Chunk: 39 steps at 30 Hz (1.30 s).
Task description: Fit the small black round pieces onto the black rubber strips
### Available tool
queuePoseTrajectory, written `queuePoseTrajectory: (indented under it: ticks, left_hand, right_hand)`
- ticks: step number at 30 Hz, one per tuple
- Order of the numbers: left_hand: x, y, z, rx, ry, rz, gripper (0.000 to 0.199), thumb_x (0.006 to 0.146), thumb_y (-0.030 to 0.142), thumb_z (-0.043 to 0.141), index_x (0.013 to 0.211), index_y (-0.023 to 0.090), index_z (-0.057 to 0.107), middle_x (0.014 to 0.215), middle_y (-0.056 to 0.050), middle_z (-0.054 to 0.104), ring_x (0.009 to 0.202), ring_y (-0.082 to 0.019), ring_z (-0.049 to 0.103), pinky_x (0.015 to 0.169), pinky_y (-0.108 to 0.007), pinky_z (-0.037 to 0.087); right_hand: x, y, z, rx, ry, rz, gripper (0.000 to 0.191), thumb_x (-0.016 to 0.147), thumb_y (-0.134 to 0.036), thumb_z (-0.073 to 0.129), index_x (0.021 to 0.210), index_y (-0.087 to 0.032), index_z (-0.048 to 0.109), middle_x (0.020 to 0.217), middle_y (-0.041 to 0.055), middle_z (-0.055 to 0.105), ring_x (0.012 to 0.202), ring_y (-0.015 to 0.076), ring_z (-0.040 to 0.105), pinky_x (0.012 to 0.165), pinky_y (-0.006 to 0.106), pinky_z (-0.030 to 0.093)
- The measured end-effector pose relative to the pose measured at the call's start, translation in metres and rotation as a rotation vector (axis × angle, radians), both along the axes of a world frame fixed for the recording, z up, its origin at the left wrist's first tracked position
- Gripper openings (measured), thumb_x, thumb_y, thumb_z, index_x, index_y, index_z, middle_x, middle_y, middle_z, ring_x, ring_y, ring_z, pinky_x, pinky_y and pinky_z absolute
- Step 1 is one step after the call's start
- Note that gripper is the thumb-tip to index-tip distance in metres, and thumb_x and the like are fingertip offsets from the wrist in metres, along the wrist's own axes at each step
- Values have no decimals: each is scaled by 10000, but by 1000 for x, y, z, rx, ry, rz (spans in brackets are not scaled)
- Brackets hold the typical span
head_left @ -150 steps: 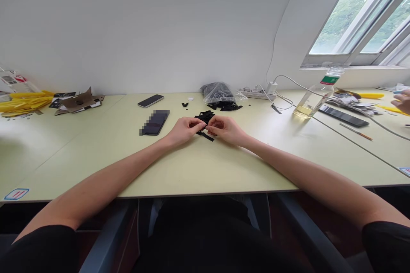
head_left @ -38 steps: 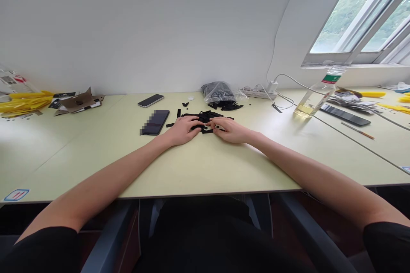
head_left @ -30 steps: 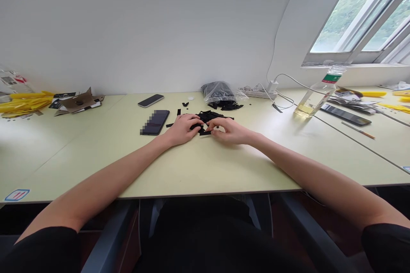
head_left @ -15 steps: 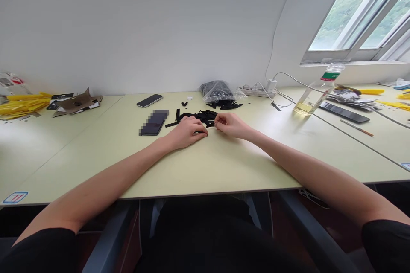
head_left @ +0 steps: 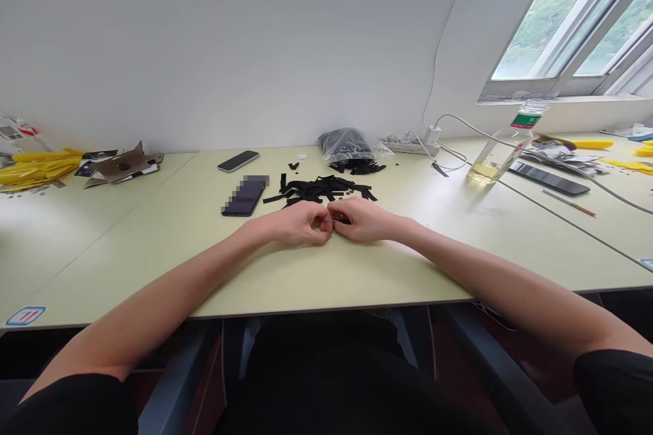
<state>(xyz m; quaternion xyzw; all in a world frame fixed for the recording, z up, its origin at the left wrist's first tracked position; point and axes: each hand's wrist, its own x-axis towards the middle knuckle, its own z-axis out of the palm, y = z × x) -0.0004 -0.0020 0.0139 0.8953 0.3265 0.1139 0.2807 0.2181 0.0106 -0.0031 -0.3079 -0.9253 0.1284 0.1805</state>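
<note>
My left hand [head_left: 303,223] and my right hand [head_left: 360,219] meet at the middle of the pale green table [head_left: 326,272], fingers pinched together. Between them they hold a small black strip [head_left: 341,219], mostly hidden by my fingers. Just beyond my hands lies a loose heap of thin black strips [head_left: 321,189], with several tiny black bits around it. Neither hand touches the heap. Farther back, a clear plastic bag of black pieces [head_left: 344,144] rests by the wall, with more black strips [head_left: 357,167] in front of it.
Left of the heap lie a dark phone [head_left: 245,198] and a second phone [head_left: 237,161]. A power strip [head_left: 408,147] with cables and a part-filled plastic bottle [head_left: 503,153] stand at the back right. Yellow items [head_left: 35,170] and torn cardboard [head_left: 122,164] lie far left.
My hands have drawn back toward me from the heap and come together, pinching a strip. The heap of black strips now shows fully, no longer covered by my hands.
</note>
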Motion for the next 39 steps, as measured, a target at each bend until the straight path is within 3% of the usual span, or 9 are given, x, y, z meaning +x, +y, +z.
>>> queuePoseTrajectory:
  ticks: [6,11,23,30,35,39]
  left_hand:
    - [-1,4,-10,87,-95,16,82,841,260,592,866,203,645,780,-6,636,677,-144,554,612,-269,448]
    - [-1,12,-21,203,-237,58,155,933,320,567,1025,207,621,941,-29,704,814,-163,645,738,-288,508]
    - [-2,20,-32,158,-310,134,249,953,389,592,1111,205,645,971,-40,714,870,-185,661,770,-314,527]
    - [-1,20,-30,351,-168,94,271,1005,391,513,1014,212,716,969,-59,700,903,-209,637,804,-347,500]
    - [0,20,-29,368,-153,70,273,999,408,533,951,199,702,914,-57,677,876,-208,620,796,-349,503]
    - [2,19,-29,371,-157,66,267,1002,405,535,1028,208,713,956,-58,683,919,-207,625,825,-342,503]
  right_hand:
    - [3,5,0,-146,97,-86,118,823,-172,513,790,-182,626,719,10,630,645,136,499,616,256,347]
    - [6,13,-3,-212,158,-125,106,824,-219,552,796,-182,647,754,15,668,662,143,538,598,256,373]
    - [9,14,-3,-365,239,-74,133,846,-263,574,825,-174,670,766,26,695,676,147,586,647,273,441]
    - [11,14,-3,-293,203,-54,154,867,-279,576,892,-182,693,826,40,715,731,165,617,662,276,450]
    - [11,11,2,-220,106,-21,196,899,-353,575,911,-191,685,781,26,684,679,153,565,616,271,405]
    - [24,18,17,-210,-34,-5,97,859,-254,564,860,-209,650,769,17,661,669,155,548,597,276,388]
